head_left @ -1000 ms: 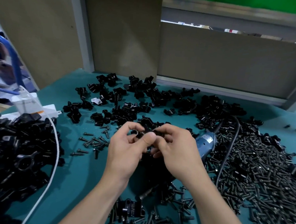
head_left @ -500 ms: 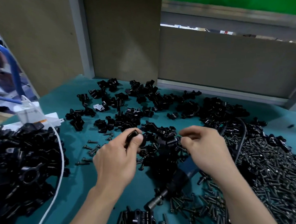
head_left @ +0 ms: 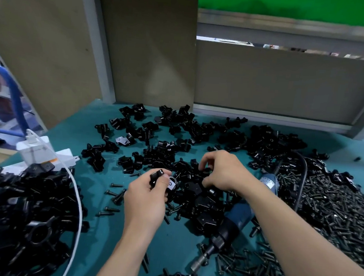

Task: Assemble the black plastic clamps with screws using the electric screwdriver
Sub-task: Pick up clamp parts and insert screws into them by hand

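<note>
The black clamp piece [head_left: 160, 176] is pinched between the thumb and fingers of the left hand [head_left: 145, 202], raised just above the tabletop [head_left: 96, 246] at centre. Just to its right, the right hand [head_left: 224, 173] curls down into a mound of loose clamps [head_left: 196, 195]. Its fingertips are buried among the parts, and I cannot tell whether they grip one. The two hands are near each other but apart.

The electric screwdriver [head_left: 241, 216] lies on the tabletop, partly under the right forearm, with its bit end toward me. Its black cord [head_left: 302, 180] runs back over the screw pile [head_left: 333, 211], which covers the right side. I note scattered clamps [head_left: 177, 135] across the far tabletop, up to the partition boards [head_left: 146, 49]. A few stray screws [head_left: 114, 194] lie left of the left hand.

At far left sits a heap of larger black parts [head_left: 20, 223], crossed by a white cable [head_left: 76, 197]. A white power block [head_left: 38, 151] and a blue hose [head_left: 13, 98] are behind it.
</note>
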### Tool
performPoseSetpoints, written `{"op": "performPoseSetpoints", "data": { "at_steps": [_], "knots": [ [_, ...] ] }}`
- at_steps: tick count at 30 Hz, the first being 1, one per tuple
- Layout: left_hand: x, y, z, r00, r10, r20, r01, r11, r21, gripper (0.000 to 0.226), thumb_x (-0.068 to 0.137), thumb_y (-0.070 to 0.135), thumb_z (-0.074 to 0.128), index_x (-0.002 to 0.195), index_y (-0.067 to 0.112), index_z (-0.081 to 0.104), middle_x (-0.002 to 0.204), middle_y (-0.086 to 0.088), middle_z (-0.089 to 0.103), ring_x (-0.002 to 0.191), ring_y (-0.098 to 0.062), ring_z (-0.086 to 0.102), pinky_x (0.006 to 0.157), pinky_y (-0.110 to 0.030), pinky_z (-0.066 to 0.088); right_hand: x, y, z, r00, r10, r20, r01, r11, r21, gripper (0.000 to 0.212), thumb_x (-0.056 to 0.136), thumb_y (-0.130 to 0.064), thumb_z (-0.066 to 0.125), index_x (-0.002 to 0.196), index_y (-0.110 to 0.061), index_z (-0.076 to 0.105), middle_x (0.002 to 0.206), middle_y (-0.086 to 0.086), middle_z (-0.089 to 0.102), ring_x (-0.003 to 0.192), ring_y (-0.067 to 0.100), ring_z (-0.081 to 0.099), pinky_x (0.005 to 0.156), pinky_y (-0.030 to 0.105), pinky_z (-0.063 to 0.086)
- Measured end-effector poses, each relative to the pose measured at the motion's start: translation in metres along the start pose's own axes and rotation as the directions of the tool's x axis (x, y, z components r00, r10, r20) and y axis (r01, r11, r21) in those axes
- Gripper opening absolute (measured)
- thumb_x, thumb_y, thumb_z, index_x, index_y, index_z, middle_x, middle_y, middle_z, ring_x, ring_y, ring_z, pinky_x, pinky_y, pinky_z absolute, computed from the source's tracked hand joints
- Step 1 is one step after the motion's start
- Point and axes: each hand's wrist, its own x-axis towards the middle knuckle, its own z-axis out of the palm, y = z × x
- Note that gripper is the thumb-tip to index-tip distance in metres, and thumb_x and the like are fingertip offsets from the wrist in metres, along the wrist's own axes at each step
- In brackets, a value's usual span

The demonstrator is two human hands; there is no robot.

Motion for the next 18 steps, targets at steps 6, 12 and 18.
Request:
{"op": "performPoseSetpoints", "data": {
  "at_steps": [6, 12, 18],
  "knots": [
    [-0.005, 0.004, 0.002, 0.999, 0.029, 0.024, -0.029, 1.000, 0.010, 0.031, 0.101, 0.031, 0.065, 0.088, 0.059, 0.071, 0.080, 0.002, 0.072, 0.065, -0.028, 0.065, 0.069, -0.050, 0.061, -0.022, 0.017, -0.014, 1.000, -0.006, 0.021, 0.000, 0.955, 0.295, 0.020, 0.085, -0.009, 0.080, 0.090, -0.029, 0.082, 0.083, -0.009, 0.077, 0.074, 0.009, 0.070, 0.071, 0.021, 0.053],
    [-0.006, 0.004, 0.004, 1.000, 0.018, 0.020, -0.018, 1.000, -0.002, 0.020, 0.097, 0.038, 0.068, 0.083, 0.052, 0.072, 0.079, -0.002, 0.073, 0.068, -0.031, 0.067, 0.061, -0.039, 0.057, -0.001, 0.036, -0.031, 0.980, 0.088, -0.176, -0.082, 0.996, 0.042, 0.024, 0.097, -0.011, 0.066, 0.112, -0.025, 0.079, 0.107, -0.003, 0.077, 0.062, 0.002, 0.063, 0.047, 0.010, 0.043],
    [-0.008, 0.005, 0.006, 0.999, 0.035, 0.035, -0.036, 0.999, 0.027, 0.017, 0.095, 0.036, 0.069, 0.087, 0.050, 0.073, 0.074, -0.004, 0.074, 0.072, -0.031, 0.067, 0.072, -0.052, 0.061, 0.033, 0.014, -0.003, 1.000, -0.017, 0.020, 0.019, 0.995, -0.097, 0.052, 0.098, 0.001, 0.061, 0.136, -0.035, 0.066, 0.139, 0.006, 0.064, 0.081, 0.015, 0.066, 0.051, 0.020, 0.050]
  ]
}}
